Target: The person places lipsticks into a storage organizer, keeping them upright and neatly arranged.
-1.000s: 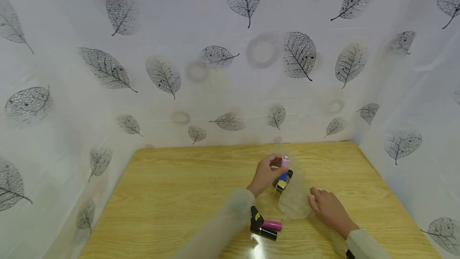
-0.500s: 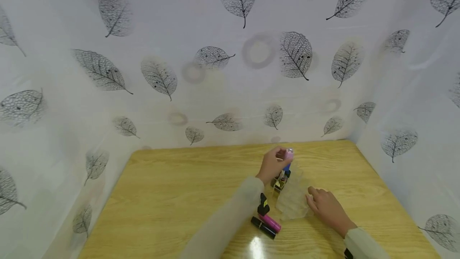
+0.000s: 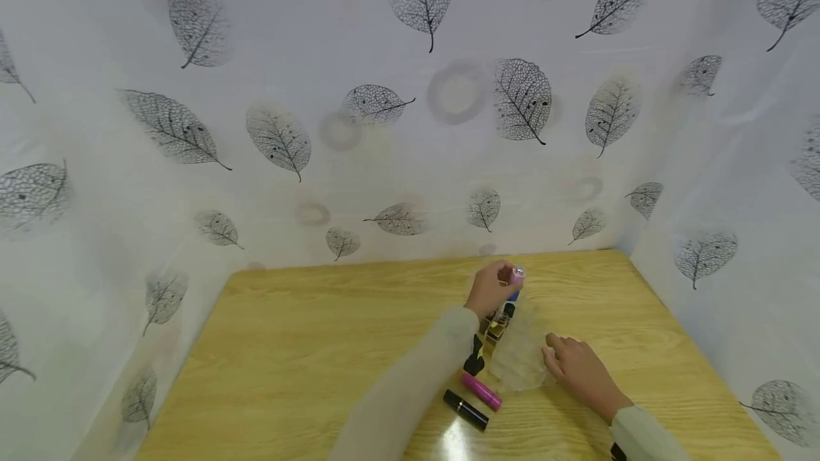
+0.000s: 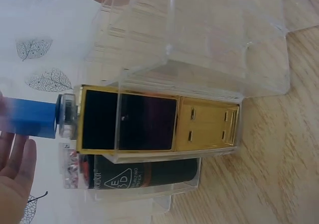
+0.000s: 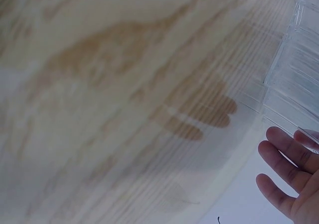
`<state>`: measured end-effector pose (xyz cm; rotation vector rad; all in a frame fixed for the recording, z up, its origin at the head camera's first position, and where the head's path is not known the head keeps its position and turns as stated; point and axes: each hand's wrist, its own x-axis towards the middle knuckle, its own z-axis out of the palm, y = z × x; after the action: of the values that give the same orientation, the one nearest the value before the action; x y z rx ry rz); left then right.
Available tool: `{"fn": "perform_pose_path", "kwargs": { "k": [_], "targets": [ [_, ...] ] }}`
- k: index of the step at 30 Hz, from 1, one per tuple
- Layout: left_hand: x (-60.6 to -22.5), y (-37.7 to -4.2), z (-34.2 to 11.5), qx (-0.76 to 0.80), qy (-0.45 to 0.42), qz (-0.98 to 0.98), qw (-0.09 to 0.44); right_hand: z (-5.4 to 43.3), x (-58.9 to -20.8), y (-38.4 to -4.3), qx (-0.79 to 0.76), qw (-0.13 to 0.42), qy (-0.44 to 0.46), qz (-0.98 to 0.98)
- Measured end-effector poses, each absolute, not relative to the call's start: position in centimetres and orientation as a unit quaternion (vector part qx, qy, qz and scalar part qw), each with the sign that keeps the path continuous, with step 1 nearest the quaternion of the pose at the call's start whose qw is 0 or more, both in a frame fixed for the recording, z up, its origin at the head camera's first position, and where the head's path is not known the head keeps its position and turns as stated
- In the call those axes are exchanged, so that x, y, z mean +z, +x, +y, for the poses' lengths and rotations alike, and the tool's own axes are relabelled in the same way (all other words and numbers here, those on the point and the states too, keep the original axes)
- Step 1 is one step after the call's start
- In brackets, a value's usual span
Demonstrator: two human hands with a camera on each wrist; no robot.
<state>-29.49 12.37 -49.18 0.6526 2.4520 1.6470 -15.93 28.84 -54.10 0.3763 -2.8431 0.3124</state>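
Observation:
In the head view my left hand [image 3: 489, 290] holds a pink and blue tube [image 3: 516, 277] at the far end of a clear organizer [image 3: 520, 361]. In the left wrist view the tube's blue part [image 4: 37, 118] lines up with the top of a gold and black lipstick [image 4: 149, 122] in a compartment. Beside that stands a dark lipstick [image 4: 149, 175] with white lettering. My right hand [image 3: 586, 375] is at the organizer's near right side, fingertips at its edge. In the right wrist view its fingers [image 5: 284, 159] are spread and slightly bent by the clear wall.
On the wooden table [image 3: 307, 347], a magenta tube [image 3: 482, 391] and a black tube [image 3: 465, 410] lie near the organizer, below the left forearm. A white curtain [image 3: 384, 162] printed with leaves surrounds the table at the back and sides.
My left hand has moved away from me and slightly right with the pink and blue tube. The magenta and black tubes have turned and lie farther apart. My right hand stays at the organizer.

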Motion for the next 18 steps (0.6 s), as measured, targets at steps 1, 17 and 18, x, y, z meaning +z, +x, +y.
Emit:
{"fn": "perform_pose_path", "kwargs": {
  "k": [1,17,18],
  "targets": [
    [-49.3,-29.5,12.4,0.541,0.216,0.811,0.057,28.8,-54.1,-15.9,0.107,0.127,0.128,-0.978],
    [-50.2,-29.6,13.3,0.519,0.213,0.825,0.074,28.8,-54.1,-15.9,0.114,0.122,0.129,-0.978],
    [-50.1,-29.6,13.3,0.517,0.213,0.826,0.074,28.9,-54.2,-15.9,0.113,0.124,0.129,-0.977]
  ]
}}
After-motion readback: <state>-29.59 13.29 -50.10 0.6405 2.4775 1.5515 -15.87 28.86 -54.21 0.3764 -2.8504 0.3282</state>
